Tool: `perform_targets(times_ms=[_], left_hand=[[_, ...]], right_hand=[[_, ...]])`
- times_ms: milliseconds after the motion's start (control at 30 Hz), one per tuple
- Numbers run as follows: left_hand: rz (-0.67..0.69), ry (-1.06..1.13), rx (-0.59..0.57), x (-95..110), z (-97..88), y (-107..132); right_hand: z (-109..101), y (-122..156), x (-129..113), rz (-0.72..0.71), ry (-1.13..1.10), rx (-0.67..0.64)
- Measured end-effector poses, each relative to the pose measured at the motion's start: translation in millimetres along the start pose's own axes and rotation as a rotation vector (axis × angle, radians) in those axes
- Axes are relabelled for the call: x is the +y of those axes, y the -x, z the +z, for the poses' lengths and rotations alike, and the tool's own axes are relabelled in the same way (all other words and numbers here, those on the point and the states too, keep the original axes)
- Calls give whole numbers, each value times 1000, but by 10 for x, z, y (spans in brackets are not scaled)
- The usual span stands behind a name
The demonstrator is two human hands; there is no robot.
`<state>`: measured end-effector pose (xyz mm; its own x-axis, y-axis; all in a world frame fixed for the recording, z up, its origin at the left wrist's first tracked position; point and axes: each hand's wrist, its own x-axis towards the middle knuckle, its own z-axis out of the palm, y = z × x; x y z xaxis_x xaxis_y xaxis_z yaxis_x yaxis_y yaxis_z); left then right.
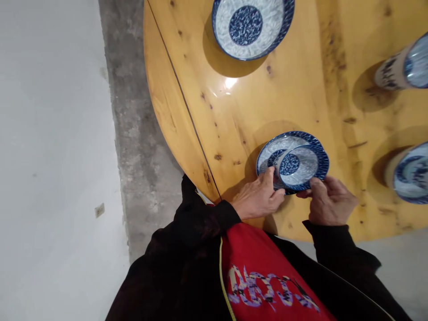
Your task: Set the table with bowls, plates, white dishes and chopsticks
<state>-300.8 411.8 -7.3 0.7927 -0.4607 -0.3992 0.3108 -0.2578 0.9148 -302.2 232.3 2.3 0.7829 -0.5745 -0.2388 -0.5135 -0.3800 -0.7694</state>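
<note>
Left grip (259, 198), palm down, holding the small bowl (297, 164) by its left side; right grip (329, 200) pinching the plate (266, 154) at its near-right rim, thumb uppermost. Bowl over plate, near desk (230, 129) edge.

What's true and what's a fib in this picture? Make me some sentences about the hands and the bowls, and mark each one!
1. The table is wooden. True.
2. The small bowl is over a larger dish. True.
3. The left hand is touching the far bowl. False: it is at the small bowl, and no hand touches the far one.
4. The right hand has its thumb by the small bowl's rim. True.
5. The sleeves are bright yellow. False: they are black.
</note>
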Motion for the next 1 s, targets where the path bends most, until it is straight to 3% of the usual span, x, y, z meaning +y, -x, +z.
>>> perform_targets(times_ms=[567,733,867,1000], left_hand=[[-10,-45,-23,58,-52,12],[-1,-47,-14,61,-96,67],[19,-82,43,25,-258,199],[38,-121,145,-50,-560,373]], right_hand=[[-15,2,39,-14,-10,-43],[-16,12,-7,13,-43,-4],[-31,34,-33,0,-95,28],[16,137,-86,34,-149,53]])
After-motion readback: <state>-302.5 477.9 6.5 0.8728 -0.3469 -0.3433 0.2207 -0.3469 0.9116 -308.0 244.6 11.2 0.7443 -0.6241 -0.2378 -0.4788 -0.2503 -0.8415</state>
